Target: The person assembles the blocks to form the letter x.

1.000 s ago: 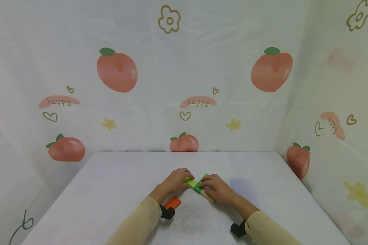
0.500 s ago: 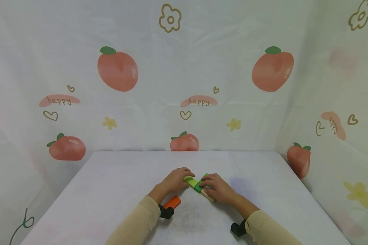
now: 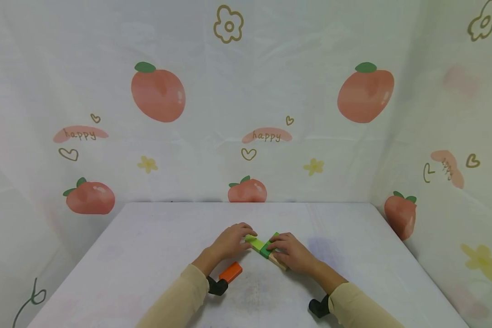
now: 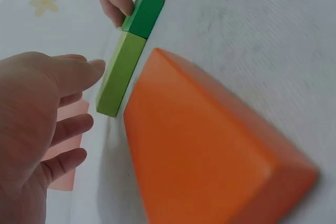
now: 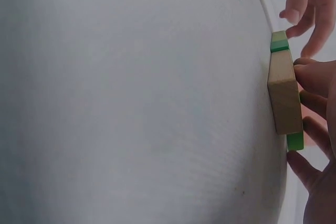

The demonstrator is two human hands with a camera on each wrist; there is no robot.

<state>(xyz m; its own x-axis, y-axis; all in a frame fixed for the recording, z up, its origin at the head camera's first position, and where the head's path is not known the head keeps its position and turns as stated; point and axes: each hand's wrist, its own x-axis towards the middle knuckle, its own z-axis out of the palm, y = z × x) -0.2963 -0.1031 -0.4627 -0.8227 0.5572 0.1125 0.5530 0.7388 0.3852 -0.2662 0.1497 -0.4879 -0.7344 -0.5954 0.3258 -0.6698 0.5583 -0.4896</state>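
- I saw the left hand (image 3: 229,240) with its thumb and fingers apart, gripping nothing, its thumb tip just beside the outer end of the light green block (image 4: 121,74).
- The right hand (image 3: 293,253) had its fingers bent over the blocks and in contact with them; I could not tell whether it clamped any one.
- Between the two hands, the light green block ran end to end into the dark green block (image 4: 144,15), then into the wooden block (image 5: 283,90) by the right thumb.
- Under the right fingers, a bright green block (image 3: 276,236) angled away from that row, its end showing past the wooden one.
- Nearer me than the left hand's grip, the orange block (image 3: 231,272) lay apart from the row, just beside the black wrist camera (image 3: 218,288).
- I read the white table's (image 3: 156,246) far edge as well beyond both hands, against a fruit-print cloth (image 3: 246,91); its side edges lay well outside each grip.
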